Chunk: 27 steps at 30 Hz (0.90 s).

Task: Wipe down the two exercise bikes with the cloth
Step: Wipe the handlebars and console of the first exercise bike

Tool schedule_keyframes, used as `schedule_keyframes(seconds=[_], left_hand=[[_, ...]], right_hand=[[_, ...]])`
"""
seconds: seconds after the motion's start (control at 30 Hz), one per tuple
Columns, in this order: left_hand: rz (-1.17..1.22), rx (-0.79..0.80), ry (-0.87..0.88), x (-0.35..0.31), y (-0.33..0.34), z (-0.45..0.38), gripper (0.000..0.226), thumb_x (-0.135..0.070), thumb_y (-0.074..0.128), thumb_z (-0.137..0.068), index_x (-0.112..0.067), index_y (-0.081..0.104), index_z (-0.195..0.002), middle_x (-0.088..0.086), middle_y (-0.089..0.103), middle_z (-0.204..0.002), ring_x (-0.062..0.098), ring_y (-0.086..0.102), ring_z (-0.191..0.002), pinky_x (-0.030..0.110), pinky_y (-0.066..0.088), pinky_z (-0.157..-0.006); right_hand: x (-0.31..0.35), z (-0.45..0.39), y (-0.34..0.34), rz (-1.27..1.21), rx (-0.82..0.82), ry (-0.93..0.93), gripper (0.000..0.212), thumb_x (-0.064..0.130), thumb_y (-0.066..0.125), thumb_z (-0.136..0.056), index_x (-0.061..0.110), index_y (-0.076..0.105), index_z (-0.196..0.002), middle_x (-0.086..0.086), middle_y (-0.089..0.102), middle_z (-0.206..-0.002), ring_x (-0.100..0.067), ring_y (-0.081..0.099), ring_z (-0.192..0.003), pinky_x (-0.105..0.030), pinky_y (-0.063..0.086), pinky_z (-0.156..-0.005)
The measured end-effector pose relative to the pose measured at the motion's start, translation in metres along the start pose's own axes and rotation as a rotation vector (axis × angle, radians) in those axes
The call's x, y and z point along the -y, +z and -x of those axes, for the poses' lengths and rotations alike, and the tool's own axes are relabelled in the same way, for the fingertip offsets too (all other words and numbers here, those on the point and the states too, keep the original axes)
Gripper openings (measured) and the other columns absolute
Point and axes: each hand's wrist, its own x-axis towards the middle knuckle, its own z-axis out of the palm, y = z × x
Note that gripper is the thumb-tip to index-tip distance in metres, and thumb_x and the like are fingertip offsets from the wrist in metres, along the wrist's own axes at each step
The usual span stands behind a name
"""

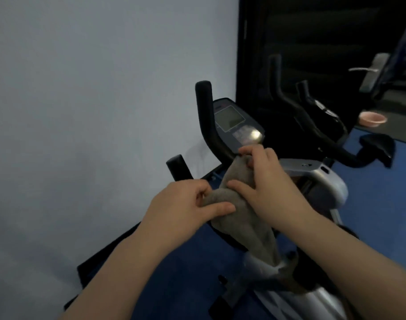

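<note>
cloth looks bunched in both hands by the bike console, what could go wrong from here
The cloth hangs long below both hands; its tail could snag on the near bike. The right hand works just under the console, so damp cloth might press its buttons. Bunched cloth may wipe the handlebar unevenly.

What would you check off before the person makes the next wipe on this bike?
1. Cloth held: ok. The left hand pinches the grey cloth and the right hand grips it.
2. Cloth against the near bike: ok, draped over the handlebar stem.
3. Console screen uncovered: ok, it shows above the right hand.
4. Cloth damp or clean: cannot tell.
5. Second bike within reach: cannot tell; it stands further right.
6. Pink bowl out of the way: ok, far behind.
</note>
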Motion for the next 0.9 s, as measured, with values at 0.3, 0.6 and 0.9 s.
schedule_keyframes(seconds=[0.3,0.6,0.9], left_hand=[[0.025,-0.276,0.281,0.038,-0.007,0.011,0.033,-0.035,0.068,-0.080,-0.033,0.058,-0.111,-0.019,0.053,-0.104,0.000,0.049,-0.097,0.002,0.034,-0.084],[0.114,-0.270,0.224,0.030,-0.009,-0.064,0.024,-0.020,0.042,-0.102,-0.027,0.064,-0.100,-0.013,0.067,-0.087,0.004,0.063,-0.084,0.024,0.050,-0.073],[-0.088,-0.561,0.380,0.034,0.005,-0.061,0.021,-0.020,0.050,-0.097,-0.019,0.070,-0.098,-0.006,0.067,-0.088,0.015,0.059,-0.078,0.032,0.046,-0.060]], right_hand=[[0.022,0.075,0.067,0.262,-0.030,0.104,0.034,0.045,0.019,-0.100,0.023,0.044,-0.105,0.007,0.052,-0.087,-0.017,0.054,-0.076,-0.029,0.032,-0.058],[0.063,0.019,0.102,0.391,-0.250,0.077,0.015,0.028,0.044,-0.095,0.017,0.054,-0.094,0.001,0.057,-0.081,-0.019,0.055,-0.064,-0.032,0.038,-0.048],[0.057,0.031,0.104,0.277,-0.424,0.104,0.029,0.031,0.041,-0.095,0.019,0.059,-0.076,0.005,0.057,-0.065,-0.014,0.052,-0.052,-0.029,0.038,-0.041]])
